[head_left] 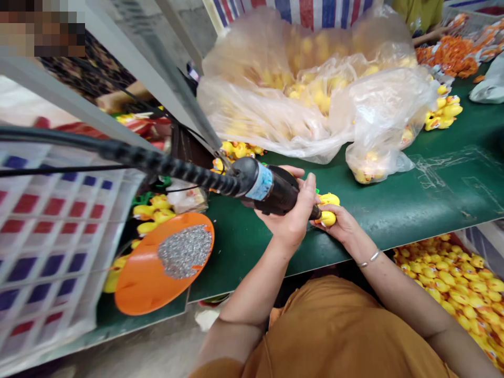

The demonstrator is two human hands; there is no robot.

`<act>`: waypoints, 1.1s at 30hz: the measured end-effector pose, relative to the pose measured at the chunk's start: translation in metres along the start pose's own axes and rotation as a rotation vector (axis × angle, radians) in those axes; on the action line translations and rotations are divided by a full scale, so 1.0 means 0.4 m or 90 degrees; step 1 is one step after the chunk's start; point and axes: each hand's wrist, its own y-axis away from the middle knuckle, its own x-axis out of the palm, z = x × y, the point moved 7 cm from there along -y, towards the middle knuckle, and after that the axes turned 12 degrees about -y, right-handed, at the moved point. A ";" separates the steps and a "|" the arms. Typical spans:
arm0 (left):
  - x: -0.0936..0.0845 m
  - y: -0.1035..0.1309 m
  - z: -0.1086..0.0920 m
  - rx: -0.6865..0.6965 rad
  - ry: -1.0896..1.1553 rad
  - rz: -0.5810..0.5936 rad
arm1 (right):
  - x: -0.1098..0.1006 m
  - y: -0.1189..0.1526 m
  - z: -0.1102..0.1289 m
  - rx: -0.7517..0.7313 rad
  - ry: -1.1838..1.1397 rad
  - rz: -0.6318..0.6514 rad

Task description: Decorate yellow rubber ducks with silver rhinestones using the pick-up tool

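Note:
My left hand is wrapped round a black electric screwdriver with a light blue label. Its corded back end points left, and its tip meets a small yellow toy duck. Pinching that toy over the green table is my right hand, with a silver bangle at the wrist. A second yellow piece shows right beside the fingers; whether it belongs to the same toy I cannot tell. To the left, an orange dish holds a heap of small silver screws.
Large clear plastic bags of yellow toys cover the table's back. More toy ducks fill a container at lower right. Grey metal bars rise at left, near a checked sack. Another person's arm shows at upper right.

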 end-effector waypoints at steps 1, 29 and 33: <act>0.003 -0.002 0.002 -0.006 0.004 0.002 | 0.003 0.000 0.001 -0.004 0.006 0.002; 0.021 -0.006 0.041 -0.058 0.001 0.038 | 0.074 -0.018 -0.010 -0.046 0.046 -0.022; 0.031 -0.034 -0.001 -0.035 0.027 0.008 | 0.056 0.019 0.072 -0.181 0.129 -0.049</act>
